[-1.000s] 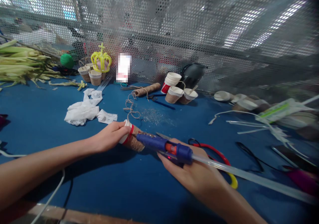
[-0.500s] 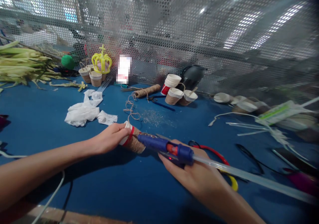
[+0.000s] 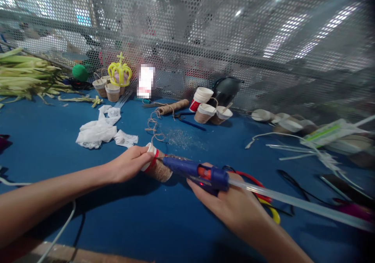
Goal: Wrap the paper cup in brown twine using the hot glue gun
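My left hand (image 3: 130, 162) is closed on the rim of a paper cup (image 3: 159, 170), which lies tilted with its lower part wound in brown twine. A red band of the cup shows between the twine and the white rim. In my right hand (image 3: 225, 194) is a blue glue gun (image 3: 195, 169), its nozzle at the cup's red band; whether it touches I cannot tell. A long clear glue stick (image 3: 281, 200) juts from the gun's back. Loose twine (image 3: 154, 128) runs from the cup to a twine roll (image 3: 172, 107).
Behind stand wrapped cups (image 3: 205, 112), a stack of paper cups (image 3: 202, 95) and pliers (image 3: 191, 124). White lace (image 3: 96, 132) lies to the left, near a yellow crown (image 3: 119, 70) and dried husks (image 3: 29, 75). Scissors with red and yellow handles (image 3: 275, 216) lie under my right wrist.
The cup and the glue gun have shifted very slightly to the right. Both hands keep their hold, and the things on the table stay where they were.
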Available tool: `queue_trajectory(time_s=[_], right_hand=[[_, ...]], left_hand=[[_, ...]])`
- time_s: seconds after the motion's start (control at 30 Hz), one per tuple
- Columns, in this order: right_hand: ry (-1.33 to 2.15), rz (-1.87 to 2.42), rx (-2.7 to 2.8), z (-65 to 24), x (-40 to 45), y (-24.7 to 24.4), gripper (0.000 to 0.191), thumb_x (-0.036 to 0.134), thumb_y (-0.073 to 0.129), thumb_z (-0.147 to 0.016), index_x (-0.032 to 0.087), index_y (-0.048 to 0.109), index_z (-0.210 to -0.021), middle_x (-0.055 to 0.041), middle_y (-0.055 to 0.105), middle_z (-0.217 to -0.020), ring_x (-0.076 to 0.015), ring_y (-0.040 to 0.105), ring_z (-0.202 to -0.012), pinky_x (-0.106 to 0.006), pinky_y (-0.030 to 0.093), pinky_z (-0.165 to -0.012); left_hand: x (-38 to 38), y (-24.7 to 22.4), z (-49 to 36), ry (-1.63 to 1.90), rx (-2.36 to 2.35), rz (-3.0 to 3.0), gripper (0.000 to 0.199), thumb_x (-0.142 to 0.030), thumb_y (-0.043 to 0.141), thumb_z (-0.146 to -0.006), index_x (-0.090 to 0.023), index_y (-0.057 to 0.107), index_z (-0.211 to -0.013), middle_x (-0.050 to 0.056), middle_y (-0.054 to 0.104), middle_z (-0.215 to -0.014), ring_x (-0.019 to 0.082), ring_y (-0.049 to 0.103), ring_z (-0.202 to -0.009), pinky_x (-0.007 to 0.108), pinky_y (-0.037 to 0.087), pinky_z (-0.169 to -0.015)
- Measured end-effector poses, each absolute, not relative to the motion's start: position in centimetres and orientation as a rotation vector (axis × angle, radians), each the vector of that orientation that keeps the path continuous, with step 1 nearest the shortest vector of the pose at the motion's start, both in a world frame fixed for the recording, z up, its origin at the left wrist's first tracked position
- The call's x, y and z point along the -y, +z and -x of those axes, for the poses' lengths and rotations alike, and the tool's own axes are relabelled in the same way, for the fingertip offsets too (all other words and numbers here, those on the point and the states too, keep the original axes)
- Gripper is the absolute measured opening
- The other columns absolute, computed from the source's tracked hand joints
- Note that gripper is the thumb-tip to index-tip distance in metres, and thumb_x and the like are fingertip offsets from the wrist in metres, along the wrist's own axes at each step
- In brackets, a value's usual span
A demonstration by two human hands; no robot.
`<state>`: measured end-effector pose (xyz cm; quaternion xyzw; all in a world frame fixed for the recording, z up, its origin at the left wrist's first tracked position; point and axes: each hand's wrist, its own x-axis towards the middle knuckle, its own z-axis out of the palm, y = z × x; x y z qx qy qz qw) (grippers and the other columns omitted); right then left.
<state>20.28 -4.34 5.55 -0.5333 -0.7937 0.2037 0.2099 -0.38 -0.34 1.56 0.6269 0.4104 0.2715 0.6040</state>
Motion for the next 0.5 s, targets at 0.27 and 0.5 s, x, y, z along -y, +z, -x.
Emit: queue_trajectory(time_s=[0.27, 0.5], right_hand=[[0.444, 1.446, 2.266, -20.2, 4.0, 5.4, 0.01, 0.025, 0.046, -0.073, 0.023, 0.054, -0.068, -0.0053, 0.062, -0.068, -0.0206, 0.058, -0.06, -0.032, 0.047, -0.057], [-0.122, 1.187, 2.551, -21.6, 4.0, 4.7, 0.027, 0.016, 0.038, -0.076, 0.018, 0.065, -0.075, -0.0063, 0.063, -0.059, -0.0208, 0.058, -0.052, -0.031, 0.044, -0.049]], left_hand=[[0.4, 1.6, 0.5, 0.6, -0.963, -1.523, 0.035, -0.031, 0.034, -0.082, -0.01, 0.061, -0.091, 0.005, 0.065, -0.085, 0.019, 0.057, -0.079, 0.028, 0.042, -0.075], [0.4, 1.3, 0.6, 0.596, -0.94, -1.547, 0.033, -0.031, 0.034, -0.083, -0.01, 0.059, -0.085, 0.005, 0.065, -0.087, 0.019, 0.058, -0.083, 0.028, 0.042, -0.078]])
